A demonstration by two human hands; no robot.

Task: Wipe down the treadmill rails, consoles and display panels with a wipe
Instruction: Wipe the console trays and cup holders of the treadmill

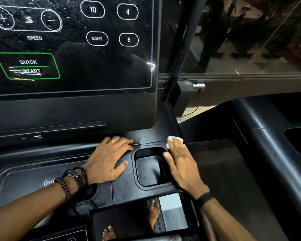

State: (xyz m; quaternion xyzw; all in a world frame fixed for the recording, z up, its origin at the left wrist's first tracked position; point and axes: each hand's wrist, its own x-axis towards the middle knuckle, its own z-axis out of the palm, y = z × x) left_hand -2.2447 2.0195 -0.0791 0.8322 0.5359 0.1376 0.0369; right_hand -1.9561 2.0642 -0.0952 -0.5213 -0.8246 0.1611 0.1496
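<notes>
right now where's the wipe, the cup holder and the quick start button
wipe [171,138], head view, white edge showing past the right hand's fingertips
cup holder [149,171], head view, floor of the recess
quick start button [28,66], head view, middle of the green outline

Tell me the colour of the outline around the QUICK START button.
Green outline, clearest in the head view, on the display panel.

Glass partition [250,40] (dim reflections) above pale floor [191,111].
</notes>
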